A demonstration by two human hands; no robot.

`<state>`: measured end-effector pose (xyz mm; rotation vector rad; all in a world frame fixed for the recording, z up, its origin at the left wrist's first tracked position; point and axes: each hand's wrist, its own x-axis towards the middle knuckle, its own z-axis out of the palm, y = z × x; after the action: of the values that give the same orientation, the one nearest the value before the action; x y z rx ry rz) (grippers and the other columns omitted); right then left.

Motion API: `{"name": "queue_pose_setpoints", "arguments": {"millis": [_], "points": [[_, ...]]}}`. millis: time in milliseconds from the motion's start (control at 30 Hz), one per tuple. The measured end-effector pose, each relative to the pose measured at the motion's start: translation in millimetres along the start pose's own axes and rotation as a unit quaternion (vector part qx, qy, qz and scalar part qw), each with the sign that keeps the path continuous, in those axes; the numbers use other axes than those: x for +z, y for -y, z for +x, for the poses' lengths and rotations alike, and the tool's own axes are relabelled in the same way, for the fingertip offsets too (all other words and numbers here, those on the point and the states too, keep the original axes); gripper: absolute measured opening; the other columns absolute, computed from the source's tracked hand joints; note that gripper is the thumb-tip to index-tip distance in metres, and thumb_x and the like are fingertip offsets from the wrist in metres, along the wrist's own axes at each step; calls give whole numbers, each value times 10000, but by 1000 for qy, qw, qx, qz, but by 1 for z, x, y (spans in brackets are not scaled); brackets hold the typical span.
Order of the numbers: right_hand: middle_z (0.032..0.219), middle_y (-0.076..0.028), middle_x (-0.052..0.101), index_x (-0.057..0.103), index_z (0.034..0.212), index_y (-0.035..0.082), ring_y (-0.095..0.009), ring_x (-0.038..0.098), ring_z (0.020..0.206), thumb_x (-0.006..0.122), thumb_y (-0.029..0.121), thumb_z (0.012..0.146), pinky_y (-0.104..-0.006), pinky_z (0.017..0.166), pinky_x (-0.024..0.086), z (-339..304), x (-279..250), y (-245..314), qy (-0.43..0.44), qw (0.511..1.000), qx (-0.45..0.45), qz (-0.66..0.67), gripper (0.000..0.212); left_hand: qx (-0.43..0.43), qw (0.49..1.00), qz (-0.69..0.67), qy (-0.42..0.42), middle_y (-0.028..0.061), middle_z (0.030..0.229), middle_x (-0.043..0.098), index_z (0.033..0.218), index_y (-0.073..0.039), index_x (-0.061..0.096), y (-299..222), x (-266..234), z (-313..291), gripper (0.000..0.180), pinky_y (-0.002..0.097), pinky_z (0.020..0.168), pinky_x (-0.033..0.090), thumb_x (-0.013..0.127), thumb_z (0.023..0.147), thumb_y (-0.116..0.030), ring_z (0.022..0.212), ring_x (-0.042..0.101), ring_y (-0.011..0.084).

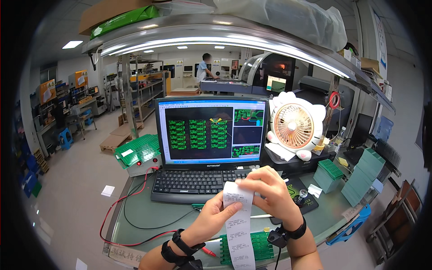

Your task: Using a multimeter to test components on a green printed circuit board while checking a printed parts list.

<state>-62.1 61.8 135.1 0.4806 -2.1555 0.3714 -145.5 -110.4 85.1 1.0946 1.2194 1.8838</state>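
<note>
A long white strip of printed paper (239, 229) hangs in front of me above the bench. My left hand (215, 218) is closed on its left edge, the thumb lying across the print. My right hand (275, 194) pinches the strip near its curled upper end, with the fingertips partly hidden behind the paper. Below the hands, a green circuit board panel (264, 246) lies on the bench, partly covered by the strip's lower part. Beside that panel, near my left wrist, is a red test probe (209, 251). Both wrists wear black straps.
Behind my hands are a black keyboard (186, 183) and a monitor (195, 158) showing board layouts. A white fan (294, 126) stands to its right. Green boards (139, 150) rest on a box at left; more board stacks (330, 173) stand at right. Red and black leads cross the bench. A person (202, 69) works far back.
</note>
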Motion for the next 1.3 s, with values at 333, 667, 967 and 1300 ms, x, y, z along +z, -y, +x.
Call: {"name": "queue_pose_setpoints", "arguments": {"millis": [333, 667, 967, 1300], "points": [[959, -111, 589, 575, 1123, 48, -296, 568, 872, 590, -7, 754, -411, 769, 452, 2, 6, 3, 47, 999, 1, -6, 374, -3, 1000, 14, 7, 49, 1111, 585, 1224, -22, 473, 2, 2, -2, 312, 307, 893, 457, 532, 964, -183, 1020, 560, 125], [845, -91, 603, 622, 978, 48, -275, 586, 823, 616, 3, 727, -392, 743, 454, -1, -1, 5, -4, 997, -47, -54, 255, 0, 1000, 7, 28, 58, 1101, 585, 1218, -6, 466, -2, 5, -2, 339, 276, 864, 473, 549, 957, -205, 998, 565, 106], [814, -89, 594, 632, 900, 47, -271, 562, 714, 664, 51, 731, -382, 691, 452, -3, -5, 0, 8, 1000, -15, 1, 172, -6, 1000, -13, 26, 49, 1109, 580, 1240, -6, 464, 0, 5, -4, 359, 265, 869, 467, 568, 946, -183, 1000, 561, 95], [799, -83, 599, 621, 918, 55, -273, 578, 764, 644, 60, 738, -393, 705, 447, -8, -1, -3, 6, 1000, 17, -21, 182, -6, 1000, 1, 12, 52, 1113, 587, 1230, -19, 472, 0, 5, -2, 315, 303, 895, 461, 538, 959, -166, 1021, 558, 115]]}}
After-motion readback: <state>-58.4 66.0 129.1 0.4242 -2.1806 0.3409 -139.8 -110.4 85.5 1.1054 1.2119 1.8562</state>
